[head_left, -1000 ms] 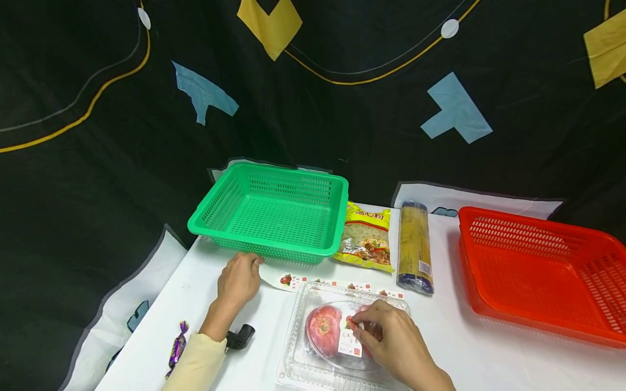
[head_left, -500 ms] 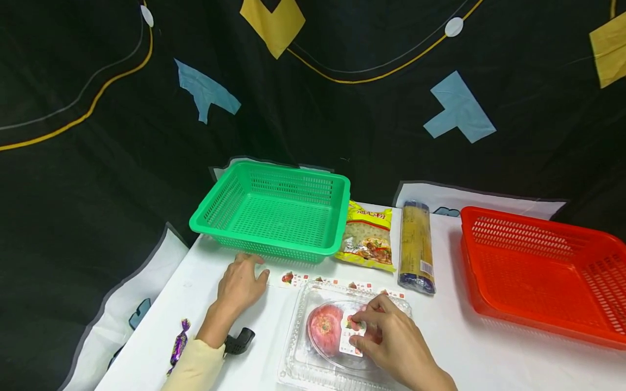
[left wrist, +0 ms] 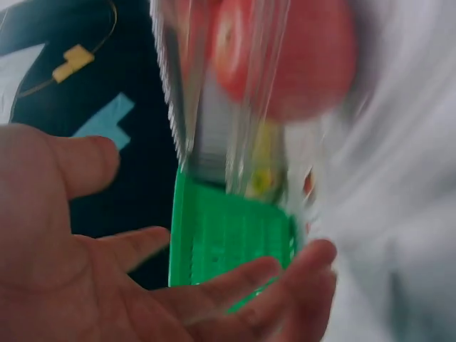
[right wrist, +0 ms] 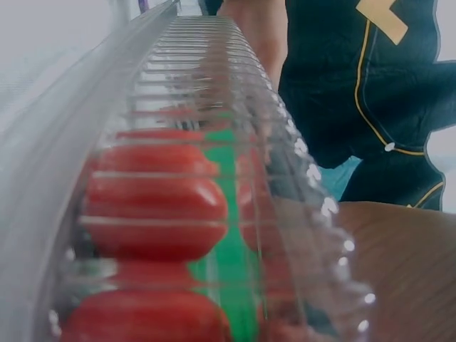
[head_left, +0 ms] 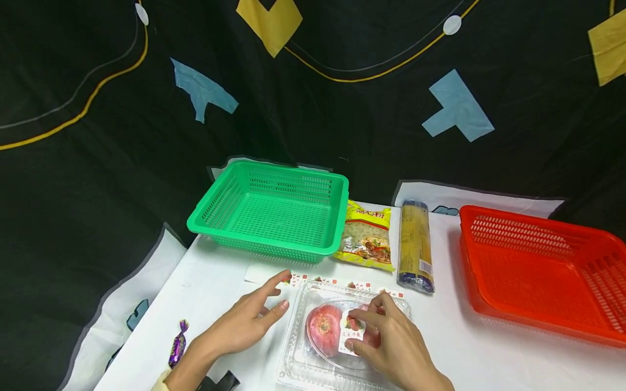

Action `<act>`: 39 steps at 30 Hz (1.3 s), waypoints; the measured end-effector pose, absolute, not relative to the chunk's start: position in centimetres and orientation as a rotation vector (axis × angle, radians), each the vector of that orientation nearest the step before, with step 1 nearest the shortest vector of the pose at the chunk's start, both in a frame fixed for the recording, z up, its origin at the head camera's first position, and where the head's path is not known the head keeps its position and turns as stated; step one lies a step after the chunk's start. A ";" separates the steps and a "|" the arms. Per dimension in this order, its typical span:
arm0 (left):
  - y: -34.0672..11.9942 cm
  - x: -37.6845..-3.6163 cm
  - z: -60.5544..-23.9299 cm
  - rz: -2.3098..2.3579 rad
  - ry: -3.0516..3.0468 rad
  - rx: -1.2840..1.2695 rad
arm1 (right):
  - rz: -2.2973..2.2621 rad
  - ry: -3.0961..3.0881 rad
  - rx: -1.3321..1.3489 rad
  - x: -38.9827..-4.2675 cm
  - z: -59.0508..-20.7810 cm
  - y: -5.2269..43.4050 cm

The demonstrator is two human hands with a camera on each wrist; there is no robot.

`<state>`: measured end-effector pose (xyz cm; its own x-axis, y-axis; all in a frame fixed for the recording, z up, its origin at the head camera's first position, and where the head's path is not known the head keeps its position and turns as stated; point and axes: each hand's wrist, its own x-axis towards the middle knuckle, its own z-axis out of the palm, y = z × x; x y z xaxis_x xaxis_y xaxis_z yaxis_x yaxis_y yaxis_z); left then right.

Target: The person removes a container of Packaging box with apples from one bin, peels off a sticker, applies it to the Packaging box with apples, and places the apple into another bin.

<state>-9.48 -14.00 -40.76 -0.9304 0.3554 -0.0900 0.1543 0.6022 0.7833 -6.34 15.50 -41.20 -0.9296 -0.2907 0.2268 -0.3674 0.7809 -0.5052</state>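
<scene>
A clear plastic clamshell box (head_left: pixel 295 347) with red, tomato-like fruit (head_left: pixel 325 327) inside lies at the front of the table. On its lid is a white label (head_left: pixel 346 342) with a red fruit picture and printed characters. My right hand (head_left: pixel 401 342) is over the lid, its index fingertip and thumb spread apart and touching the label. Left of the box my left hand (head_left: pixel 246 320) hovers with loosely extended fingers and holds nothing. Behind the box lies a strip of stickers (head_left: pixel 337 282), partly covered by the box edge. The left wrist view shows the open palm (left wrist: pixel 43 242) near the box.
A green basket (head_left: pixel 269 247) stands at the back left. Right of it lie a yellow food bag (head_left: pixel 365 239) and a wrapped yellow-blue roll (head_left: pixel 415 247). At the right is a red basket (head_left: pixel 548 320). A purple wrapped candy (head_left: pixel 178 345) lies at the left table edge.
My left hand has left the sticker strip's left end, which now lies flat, and moved toward the box. My right thumb and index finger have spread apart on the label.
</scene>
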 end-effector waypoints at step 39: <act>-11.7 -5.1 -43.0 1.463 2.426 0.688 | 0.725 -2.743 0.562 -5.9 -41.9 18.6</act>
<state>-5.08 -11.69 -43.01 -0.8645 0.5004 0.0470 0.2751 0.3929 0.8775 -5.90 18.56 -41.86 -0.8949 -0.3009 0.3295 -0.4244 0.8019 -0.4205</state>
